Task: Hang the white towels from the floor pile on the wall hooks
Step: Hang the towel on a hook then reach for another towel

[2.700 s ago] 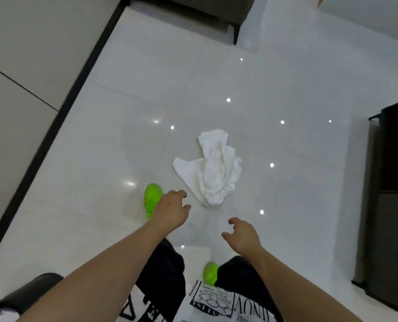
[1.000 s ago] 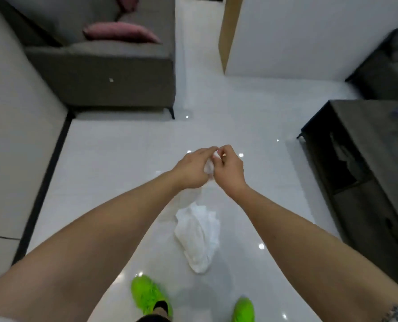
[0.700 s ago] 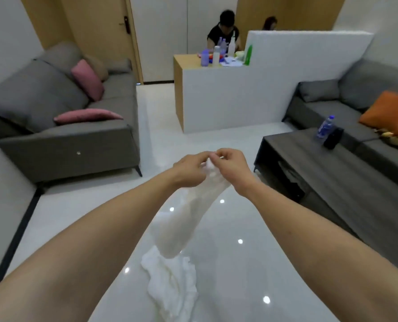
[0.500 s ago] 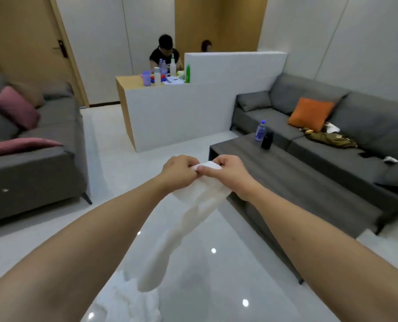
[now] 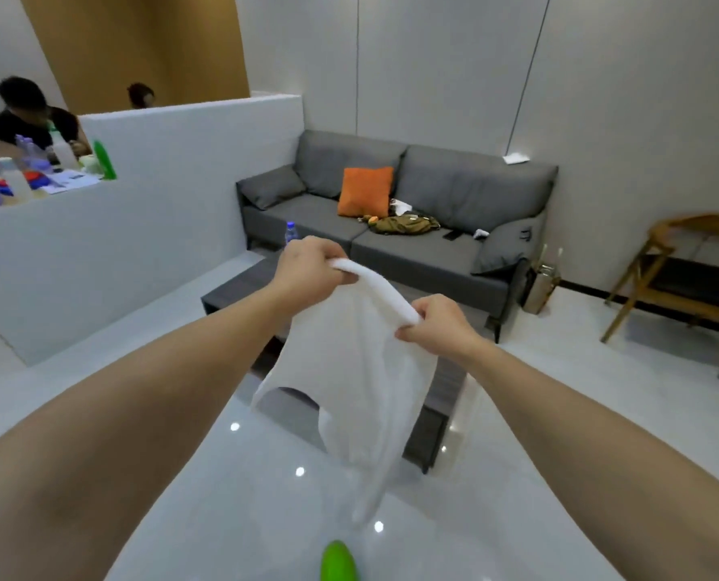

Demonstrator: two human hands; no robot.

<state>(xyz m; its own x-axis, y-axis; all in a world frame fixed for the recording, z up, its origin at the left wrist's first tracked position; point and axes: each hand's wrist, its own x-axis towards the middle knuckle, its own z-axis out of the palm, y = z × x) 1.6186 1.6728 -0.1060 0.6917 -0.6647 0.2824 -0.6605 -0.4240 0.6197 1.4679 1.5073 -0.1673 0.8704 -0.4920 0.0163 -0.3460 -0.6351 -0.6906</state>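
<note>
Now we grip the white towel (image 5: 362, 371) mid-frame, left hand (image 5: 309, 270) and right hand (image 5: 437, 325) each clenching its rolled top edge. Its body hangs toward our green shoe (image 5: 339, 561) at bottom.

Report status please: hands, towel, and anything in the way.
Left hand and right hand each grip the white towel top edge. Towel hangs spread, off the floor. No wall hooks in view; coffee table directly ahead.

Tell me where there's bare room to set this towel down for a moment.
Both hands, left and right, grip the white towel. Bare spots: the sofa seat between the grey cushion and orange cushion, and the floor before the wooden chair. Crowded: the sofa's middle around the olive bag, and the counter.
</note>
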